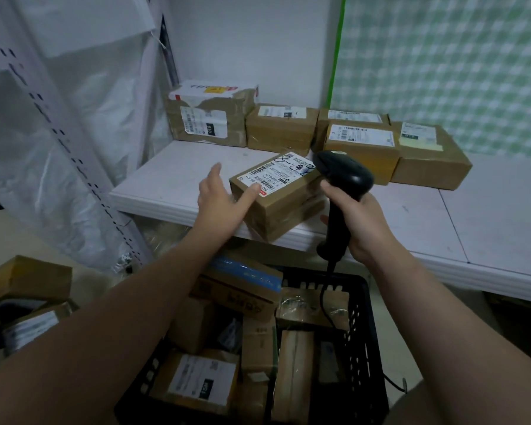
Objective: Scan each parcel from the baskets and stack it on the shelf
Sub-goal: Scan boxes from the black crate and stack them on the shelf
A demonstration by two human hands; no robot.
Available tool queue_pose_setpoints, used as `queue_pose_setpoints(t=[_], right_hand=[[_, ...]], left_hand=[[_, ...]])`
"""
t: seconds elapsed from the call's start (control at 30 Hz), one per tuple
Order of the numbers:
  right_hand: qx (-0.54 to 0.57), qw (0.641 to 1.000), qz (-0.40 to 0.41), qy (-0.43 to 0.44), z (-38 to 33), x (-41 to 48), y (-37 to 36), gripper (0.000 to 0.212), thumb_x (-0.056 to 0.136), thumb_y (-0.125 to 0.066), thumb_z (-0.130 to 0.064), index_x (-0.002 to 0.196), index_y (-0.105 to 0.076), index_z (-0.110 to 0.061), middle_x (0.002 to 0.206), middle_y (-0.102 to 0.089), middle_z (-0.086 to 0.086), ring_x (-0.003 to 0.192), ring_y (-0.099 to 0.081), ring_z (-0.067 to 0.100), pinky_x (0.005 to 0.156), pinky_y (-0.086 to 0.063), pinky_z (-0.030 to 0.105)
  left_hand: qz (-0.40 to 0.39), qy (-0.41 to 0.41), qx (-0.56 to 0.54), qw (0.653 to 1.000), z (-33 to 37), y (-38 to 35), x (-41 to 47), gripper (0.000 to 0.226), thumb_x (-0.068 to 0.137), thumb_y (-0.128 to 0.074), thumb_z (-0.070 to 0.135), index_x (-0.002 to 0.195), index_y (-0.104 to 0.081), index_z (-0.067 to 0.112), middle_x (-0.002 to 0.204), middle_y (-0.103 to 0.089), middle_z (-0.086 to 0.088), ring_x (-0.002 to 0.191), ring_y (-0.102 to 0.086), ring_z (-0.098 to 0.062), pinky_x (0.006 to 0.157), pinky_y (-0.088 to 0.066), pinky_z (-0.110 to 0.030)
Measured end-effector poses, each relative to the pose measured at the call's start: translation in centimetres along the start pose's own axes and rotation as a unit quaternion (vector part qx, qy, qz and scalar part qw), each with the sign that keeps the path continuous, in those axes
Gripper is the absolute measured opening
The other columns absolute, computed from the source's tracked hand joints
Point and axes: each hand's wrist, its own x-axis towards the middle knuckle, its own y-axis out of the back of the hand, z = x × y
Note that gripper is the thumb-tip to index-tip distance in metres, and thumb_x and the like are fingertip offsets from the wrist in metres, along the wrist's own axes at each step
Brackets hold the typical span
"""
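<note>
A brown cardboard parcel with a white label lies at the front edge of the white shelf, one corner hanging over the lip. My left hand has straight fingers, and one fingertip touches the parcel's label. My right hand grips the handle of a black barcode scanner, whose head points at the label. Below, a black basket holds several more cardboard parcels.
Several parcels stand in a row at the back of the shelf. A slotted white upright and plastic sheeting are at the left. More boxes sit low at the left. The scanner's cable hangs into the basket.
</note>
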Motion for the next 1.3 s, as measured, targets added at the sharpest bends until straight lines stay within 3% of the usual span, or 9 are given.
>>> queue_pose_setpoints(t=[0.1,0.2,0.33,0.43,0.53,0.67,0.83,0.97,1.3], right_hand=[[-0.011,1.000,-0.011,0.011,-0.1,0.2,-0.1,0.024,0.086,-0.071,-0.028,0.108,-0.063,-0.024,0.108,-0.066,-0.003,0.106,-0.058,0.014,0.085,-0.046,0.027],[-0.012,0.999,-0.050,-0.005,-0.3,0.3,0.3,0.019,0.086,-0.071,-0.026,0.104,-0.064,-0.025,0.105,-0.067,-0.003,0.101,-0.061,0.009,0.077,-0.045,0.022],[-0.024,0.997,-0.066,-0.008,-0.5,0.2,0.5,0.015,0.085,-0.070,-0.026,0.099,-0.065,-0.025,0.098,-0.069,-0.005,0.094,-0.064,0.006,0.076,-0.047,0.020],[-0.012,0.998,-0.062,0.003,-0.6,0.1,0.6,0.013,0.085,-0.071,-0.024,0.097,-0.067,-0.024,0.092,-0.072,-0.006,0.087,-0.067,0.007,0.079,-0.051,0.023],[-0.034,0.995,-0.089,0.011,-0.6,-0.3,0.7,0.023,0.080,-0.075,-0.029,0.102,-0.070,-0.024,0.104,-0.074,0.005,0.103,-0.068,0.023,0.096,-0.052,0.040],[-0.096,0.989,-0.089,0.066,-0.7,-1.7,0.7,0.020,0.085,-0.072,-0.021,0.095,-0.070,-0.004,0.081,-0.072,0.015,0.072,-0.068,0.028,0.075,-0.056,0.036],[-0.135,0.975,-0.076,0.158,-1.1,-3.6,0.9,0.014,0.087,-0.070,-0.011,0.074,-0.065,-0.009,0.061,-0.060,0.015,0.049,-0.058,0.018,0.050,-0.050,0.025],[-0.186,0.963,-0.079,0.181,-1.2,-4.1,1.2,0.015,0.084,-0.072,-0.015,0.071,-0.066,-0.012,0.061,-0.064,0.013,0.049,-0.060,0.014,0.050,-0.051,0.026],[-0.204,0.960,-0.067,0.181,-1.2,-4.1,1.7,0.011,0.085,-0.071,-0.014,0.077,-0.067,-0.009,0.063,-0.063,0.020,0.049,-0.060,0.014,0.052,-0.054,0.031]], left_hand=[[-0.103,0.165,-0.064,0.979,0.6,0.1,0.4,0.083,0.084,-0.055,0.064,0.145,-0.031,0.013,0.138,-0.048,-0.005,0.124,-0.047,-0.026,0.107,-0.038,-0.045],[-0.139,0.196,-0.156,0.958,0.7,0.1,-0.3,0.059,0.089,-0.054,0.058,0.131,-0.045,0.017,0.109,-0.060,0.000,0.102,-0.058,-0.020,0.094,-0.052,-0.040],[-0.190,0.258,-0.259,0.911,1.0,0.3,-1.5,0.047,0.090,-0.060,0.045,0.130,-0.037,0.036,0.102,-0.064,-0.008,0.092,-0.067,-0.028,0.082,-0.057,-0.043],[-0.118,0.176,-0.314,0.926,1.3,1.0,-1.2,0.052,0.089,-0.064,0.032,0.135,-0.040,0.036,0.106,-0.062,0.003,0.092,-0.066,-0.016,0.077,-0.058,-0.033],[-0.020,0.034,-0.256,0.966,1.9,2.5,0.4,0.045,0.087,-0.068,0.034,0.129,-0.053,0.032,0.106,-0.066,0.006,0.088,-0.067,-0.005,0.077,-0.052,-0.021],[-0.002,-0.064,-0.184,0.981,3.0,3.4,2.8,0.028,0.085,-0.071,0.023,0.112,-0.065,0.027,0.106,-0.066,0.003,0.089,-0.062,-0.002,0.072,-0.047,-0.009],[-0.037,-0.097,-0.163,0.981,3.2,3.0,3.8,0.028,0.088,-0.068,0.025,0.115,-0.066,0.023,0.110,-0.065,0.001,0.095,-0.060,-0.004,0.079,-0.046,-0.012],[-0.027,-0.125,-0.153,0.980,3.4,2.5,3.6,0.027,0.096,-0.057,0.024,0.120,-0.064,0.015,0.105,-0.064,0.007,0.092,-0.058,0.005,0.077,-0.043,-0.004],[-0.045,-0.136,-0.120,0.982,2.7,2.5,4.4,0.041,0.095,-0.051,0.040,0.124,-0.064,0.014,0.117,-0.067,-0.004,0.110,-0.061,-0.015,0.096,-0.047,-0.030]])
